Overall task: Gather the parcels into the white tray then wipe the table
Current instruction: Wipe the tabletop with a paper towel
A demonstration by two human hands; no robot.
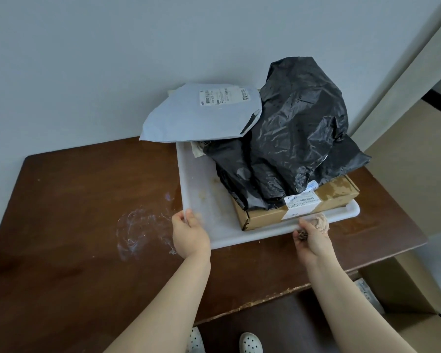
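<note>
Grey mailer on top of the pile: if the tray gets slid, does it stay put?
Probably not. The grey mailer overhangs the white tray, resting partly on the black bag, so it may slip off. It looks thin, creased and likely floppy. Its smooth plastic probably offers little grip.

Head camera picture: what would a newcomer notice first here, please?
First, the big crumpled black bag piled on a cardboard box in the white tray at the back right of the brown table. Next, the left hand and the right hand at the tray's near rim, and the whitish smear left of it.
</note>
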